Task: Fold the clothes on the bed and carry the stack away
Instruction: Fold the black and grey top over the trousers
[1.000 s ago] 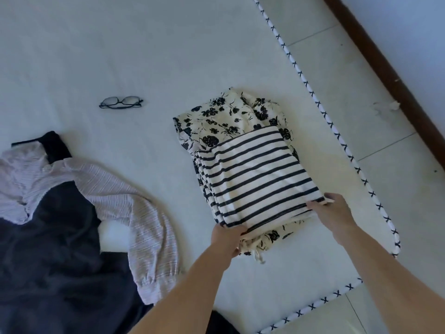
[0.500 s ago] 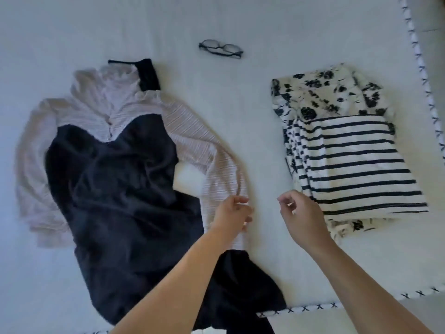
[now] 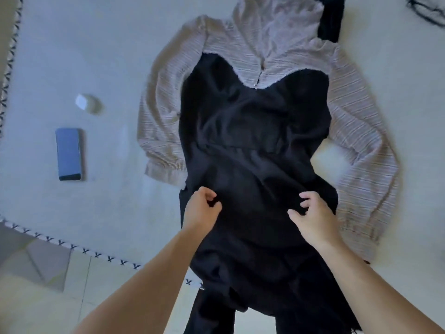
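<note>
Dress [image 3: 252, 141]: black w/ striped pale sleeves, laid flat face-up on bed [image 3: 108, 56], collar away from the person, hem hanging over the near bed edge. Not yet folded; sleeves spread out to both sides.
Left hand [image 3: 201, 208]: grip clamped on a pinch of black fabric at the skirt's left side, approx. hip level.
Right hand [image 3: 313, 218]: grip likewise clamped on black fabric at the skirt's right side; cloth bunched up btwn the two hands.
Progress: judged early on this garment; fold not begun, only taken hold of. No folded stack in view, so how much is done elsewhere can't be told. Left: fold dress, stack, carry away.
Nearby: blue phone-like slab [image 3: 68, 154] and small white object [image 3: 89, 103] lying on bed to the left, well apart from dress; glasses [image 3: 426, 10] at top-right corner, partly cut off.
</note>
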